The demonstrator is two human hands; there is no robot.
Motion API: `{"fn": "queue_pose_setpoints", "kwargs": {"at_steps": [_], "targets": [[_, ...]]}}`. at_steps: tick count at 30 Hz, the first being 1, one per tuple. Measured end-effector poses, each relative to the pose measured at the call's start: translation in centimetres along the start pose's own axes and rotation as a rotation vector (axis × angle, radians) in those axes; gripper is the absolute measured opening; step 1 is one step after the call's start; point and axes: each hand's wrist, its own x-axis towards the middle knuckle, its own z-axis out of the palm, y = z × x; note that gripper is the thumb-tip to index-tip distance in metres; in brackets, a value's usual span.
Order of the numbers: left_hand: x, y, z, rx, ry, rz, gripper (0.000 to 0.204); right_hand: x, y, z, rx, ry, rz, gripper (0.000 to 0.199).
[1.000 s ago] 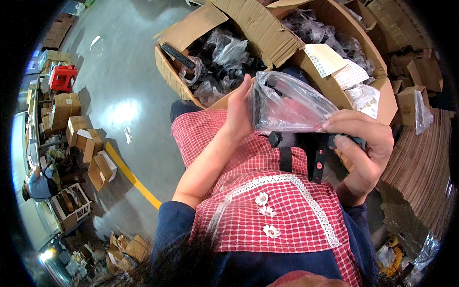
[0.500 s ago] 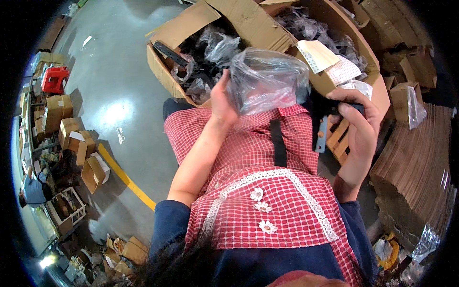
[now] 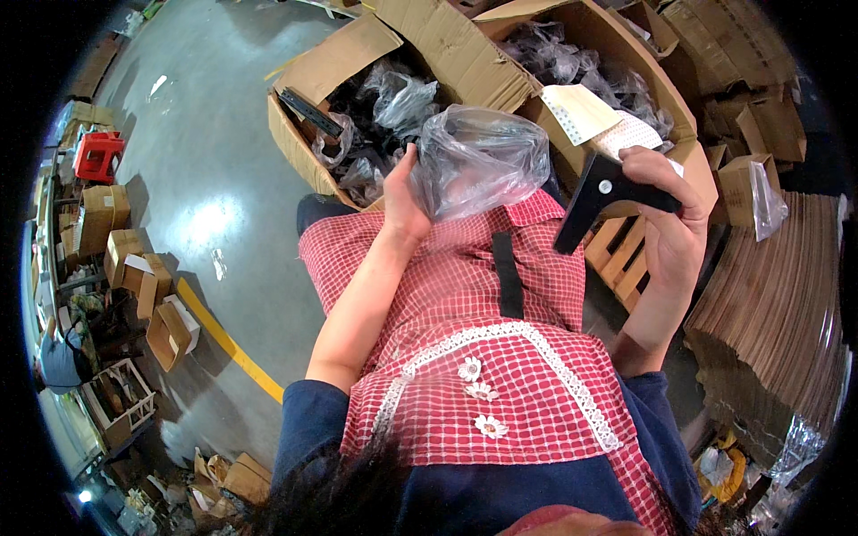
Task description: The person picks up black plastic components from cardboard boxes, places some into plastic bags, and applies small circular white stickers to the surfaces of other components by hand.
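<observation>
My left hand [image 3: 404, 204] is closed on the near left edge of a clear plastic bag [image 3: 487, 161], which puffs out over my lap. To its right, my right hand [image 3: 672, 219] pinches a flat black angled bracket [image 3: 590, 192] with a round silver rivet near its corner. One arm of the bracket slants down toward my apron, and the other runs into my fingers. Bag and bracket are apart. Just past my left hand stands an open carton [image 3: 290, 152] of black parts in clear bags, with a long black bar [image 3: 310, 112] across its corner.
A larger carton [image 3: 688, 107] of bagged parts stands far right, with dotted sticker sheets [image 3: 579, 114] on its near edge. Stacked flat cardboard [image 3: 769, 295] rises at my right, beside a wooden pallet [image 3: 617, 255]. Small boxes and a red stool [image 3: 99, 156] stand far left.
The bracket in my right hand has turned from nearly edge-on to show its flat face and rivet. The bag in my left hand has sunk a little and looks narrower.
</observation>
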Motion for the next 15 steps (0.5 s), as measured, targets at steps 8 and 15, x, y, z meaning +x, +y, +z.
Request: {"fn": "queue_pose_setpoints", "kwargs": {"at_steps": [8, 15], "targets": [[-0.1, 0.0, 0.1, -0.051, -0.014, -0.059, 0.052, 0.7, 0.3, 1.1, -0.041, -0.085, 0.148, 0.038], [-0.2, 0.3, 0.2, -0.037, 0.01, -0.019, 0.052, 0.0, 0.8, 1.1, 0.015, -0.173, 0.048, 0.035]]}}
